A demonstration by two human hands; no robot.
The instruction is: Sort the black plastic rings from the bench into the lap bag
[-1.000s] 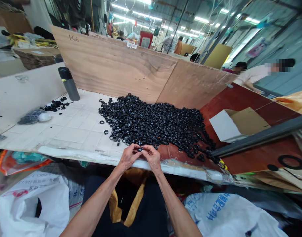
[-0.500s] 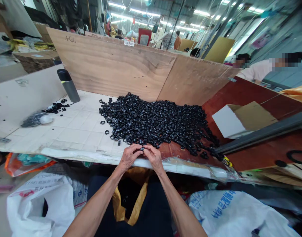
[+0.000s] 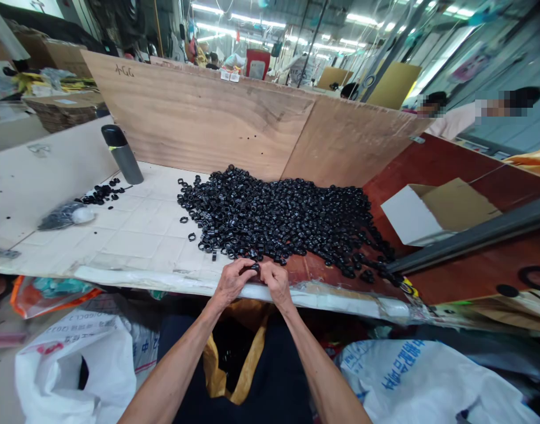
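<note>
Near the front edge of the table, my left hand (image 3: 232, 280) pinches a small black ring (image 3: 254, 267) between thumb and fingertips. Close on its right is my right hand (image 3: 275, 280), its fingers curled together; whatever they hold, if anything, is hidden. Just beyond both hands spreads a wide pile of black rings (image 3: 274, 215), with a few loose ones at its left side. Below the hands, a yellow-edged bag (image 3: 211, 368) hangs open at my lap, with dark contents inside.
Wooden boards (image 3: 199, 118) wall the table's back. A dark bottle (image 3: 122, 154) and a plastic bag of black pieces (image 3: 60, 217) stand left. To the right are an open carton (image 3: 413, 218) and a slanting metal bar (image 3: 468, 242). White sacks (image 3: 75, 365) lie below; people work beyond.
My right fingers have drawn slightly away from the black ring and curled in. My left hand keeps the ring in nearly the same place.
</note>
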